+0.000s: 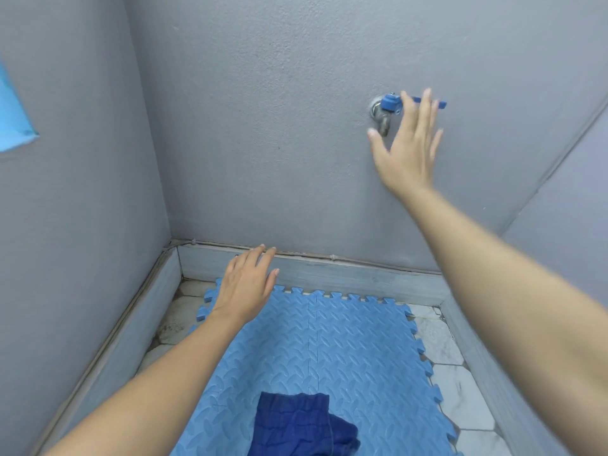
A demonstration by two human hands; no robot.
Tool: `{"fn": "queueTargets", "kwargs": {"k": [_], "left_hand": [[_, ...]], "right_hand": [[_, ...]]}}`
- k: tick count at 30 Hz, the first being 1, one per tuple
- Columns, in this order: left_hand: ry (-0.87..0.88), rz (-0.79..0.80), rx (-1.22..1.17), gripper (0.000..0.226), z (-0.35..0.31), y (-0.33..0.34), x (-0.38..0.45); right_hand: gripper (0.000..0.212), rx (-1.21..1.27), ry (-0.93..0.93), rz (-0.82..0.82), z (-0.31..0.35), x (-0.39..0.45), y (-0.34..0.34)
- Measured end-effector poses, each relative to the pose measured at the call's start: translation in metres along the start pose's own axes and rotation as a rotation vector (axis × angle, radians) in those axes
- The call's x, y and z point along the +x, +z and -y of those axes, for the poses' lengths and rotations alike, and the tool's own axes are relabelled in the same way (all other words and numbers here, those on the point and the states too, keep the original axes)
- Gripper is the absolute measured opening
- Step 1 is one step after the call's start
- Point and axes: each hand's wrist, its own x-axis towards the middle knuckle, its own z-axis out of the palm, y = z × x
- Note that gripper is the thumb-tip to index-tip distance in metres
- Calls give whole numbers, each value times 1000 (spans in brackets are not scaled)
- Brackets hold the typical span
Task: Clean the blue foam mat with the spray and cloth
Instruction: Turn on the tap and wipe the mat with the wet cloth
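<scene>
Blue foam mat [345,353] lies flat on the tiled floor [457,393], long axis running from the viewer toward the back wall, far toothed edge just short of the skirting. Dark blue cloth [302,426] crumpled on its near end. Right hand [408,149] open, fingers spread, at the wall tap [385,110] and its blue lever. Left hand [246,287] open, empty, over the mat's far left corner.

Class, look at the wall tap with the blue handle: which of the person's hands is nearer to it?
Right. The right hand is raised at the tap, fingers spread across its blue handle. The left hand hangs much lower, above the blue foam mat and far left.
</scene>
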Motion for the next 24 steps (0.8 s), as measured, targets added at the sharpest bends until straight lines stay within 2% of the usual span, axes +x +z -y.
{"fn": "queueTargets", "kwargs": {"k": [1,2,5,6,9,10,13,16,19,24], "left_hand": [[-30,-2,-21,44,4,-1,-2],[-60,2,-34,44,11,-1,-5],[-96,54,8,43,44,9,-24],[-97,95,31,42,57,16,-35],[-133,254,109,45,92,51,-82],[-165,299,125,46,101,65,-100],[-253,396,112,67,110,104,-142],[-231,394,93,72,107,127,-163],[-243,359,100,58,107,132,-166],[-247,333,105,55,108,132,-165]], "right_hand": [[73,68,8,16,0,-39,12],[73,93,-3,102,-2,-87,24],[70,-34,-138,659,-19,-250,57],[69,-88,-205,795,-27,-302,63],[68,-220,-366,1095,-42,-407,71],[67,-279,-403,1140,-44,-422,75],[58,-325,-503,1114,-57,-440,93],[51,-265,-447,1132,-67,-432,118],[53,-209,-129,999,-100,-388,150],[57,-357,479,727,-189,-302,197]]}}
